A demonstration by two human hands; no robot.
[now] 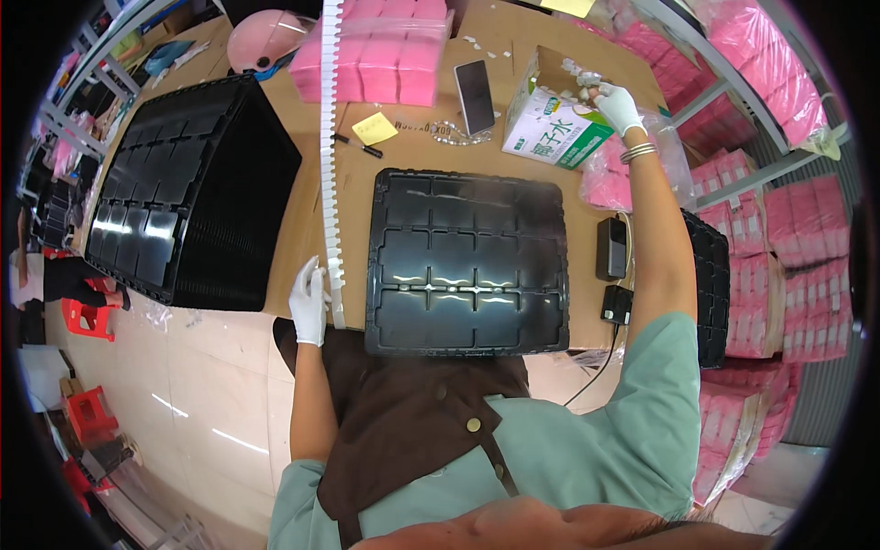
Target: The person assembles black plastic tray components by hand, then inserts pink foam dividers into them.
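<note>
My right hand (618, 107), in a white glove, reaches to the open carton (556, 128) at the far right of the table. Its fingers are closed at the carton's rim, beside small white scraps (579, 73); what they hold is too small to name. White-gloved too, my left hand (309, 302) is at the table's front edge, fingers loosely apart and nothing visible in them. Just right of it runs a long white strip with a notched edge (330, 165). Directly before me lies a black plastic tray (467, 247) with moulded compartments, its front edge near my apron.
A tall stack of black trays (229, 202) stands left. Pink packs (376, 55) and a pink helmet (264, 41) are at the back. A phone (474, 98), a yellow note (375, 126) and a marker (358, 146) lie beyond the tray. Small black devices (611, 247) sit right; shelving (733, 188) borders that side.
</note>
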